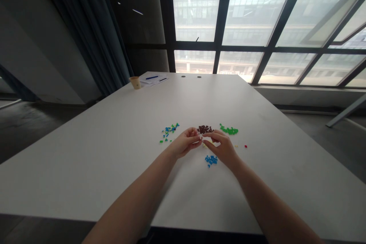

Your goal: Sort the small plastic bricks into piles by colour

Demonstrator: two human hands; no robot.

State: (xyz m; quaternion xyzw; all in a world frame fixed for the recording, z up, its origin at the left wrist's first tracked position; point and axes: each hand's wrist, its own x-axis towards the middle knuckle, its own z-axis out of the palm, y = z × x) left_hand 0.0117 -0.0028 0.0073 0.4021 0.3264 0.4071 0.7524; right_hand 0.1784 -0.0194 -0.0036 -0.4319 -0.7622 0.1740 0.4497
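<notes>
Pinching a white piece [201,137], your left hand [185,143] has its fingertips closed on it over the tabletop [114,152], near the brown pile [204,129]. Your right hand [223,147] has thumb and finger slightly parted right at it; can't tell if they're gripping too. Progress-wise, I'd say the brown pile, green pile [231,130] and blue pile [211,160] look grouped already, the mixed pile [172,127] is a jumble, and the white piece seems mid-work, not done.

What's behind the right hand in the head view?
Beyond the right hand: brown pieces and green pieces. Yellow pieces are partly covered by it. Anything fully covered by the hand can't be seen.
</notes>
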